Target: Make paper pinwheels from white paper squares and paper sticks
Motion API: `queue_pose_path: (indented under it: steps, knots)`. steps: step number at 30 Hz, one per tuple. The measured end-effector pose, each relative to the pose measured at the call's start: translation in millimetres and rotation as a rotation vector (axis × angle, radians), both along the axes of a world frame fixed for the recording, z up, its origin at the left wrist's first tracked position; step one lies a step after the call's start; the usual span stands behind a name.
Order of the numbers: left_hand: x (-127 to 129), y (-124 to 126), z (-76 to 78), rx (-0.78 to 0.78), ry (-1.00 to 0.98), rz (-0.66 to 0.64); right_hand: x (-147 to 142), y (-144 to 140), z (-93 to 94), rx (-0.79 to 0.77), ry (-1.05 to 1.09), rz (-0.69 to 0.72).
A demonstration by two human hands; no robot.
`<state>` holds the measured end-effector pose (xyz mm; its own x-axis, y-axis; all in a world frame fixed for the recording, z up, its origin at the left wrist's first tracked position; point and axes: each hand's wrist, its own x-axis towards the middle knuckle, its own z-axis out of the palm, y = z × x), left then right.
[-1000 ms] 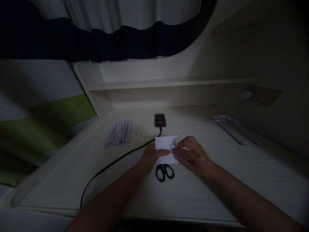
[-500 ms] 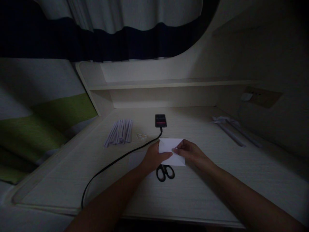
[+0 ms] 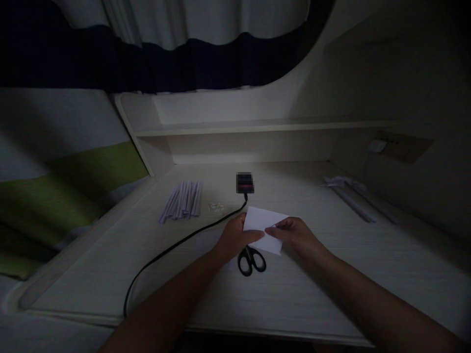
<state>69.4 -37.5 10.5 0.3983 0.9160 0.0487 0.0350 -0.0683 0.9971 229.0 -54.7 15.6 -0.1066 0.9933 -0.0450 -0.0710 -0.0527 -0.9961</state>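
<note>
A small white sheet of paper [image 3: 263, 217], tilted a little, is held above the desk between both hands. My left hand [image 3: 237, 235] grips its left side, the thumb lying across the front and the fingers hidden behind. On the right side, my right hand [image 3: 294, 233] pinches the paper, thumb and forefinger close to the left thumb tip. Just below the paper lie scissors with black handles [image 3: 252, 261]; their blades are covered by the paper. Another pale sheet [image 3: 208, 243] rests flat on the desk, partly under my left forearm.
Several rolled paper tubes [image 3: 183, 201] lie in a bundle at the left, beside small pale pieces [image 3: 216, 207]. A black cable [image 3: 184, 240] runs from a blurred dark device [image 3: 245, 183] to the front edge. Longer tubes [image 3: 351, 198] lie at the right, below a shelf [image 3: 257, 129].
The paper has turned clockwise, its right side dropping lower, and the folded flap lines no longer show. My right hand has shifted slightly down and right. The left hand keeps its hold.
</note>
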Motion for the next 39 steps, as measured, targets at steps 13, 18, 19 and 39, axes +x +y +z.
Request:
queue_pose_path:
  steps: [13, 18, 19, 39]
  knots:
    - [5, -3, -1.4, -0.232, -0.142, 0.032, -11, -5, -5.2, -0.07, 0.18, -0.168]
    - [5, -3, -2.5, -0.217, -0.115, 0.037, -11, -6, -7.4, -0.056, 0.177, -0.148]
    - [4, -3, -2.4, -0.217, -0.109, 0.041, -10, -6, -7.7, -0.056, 0.176, -0.142]
    - [-3, -1, -0.9, -0.272, 0.07, -0.106, 16, 8, 9.0, 0.053, 0.055, -0.069]
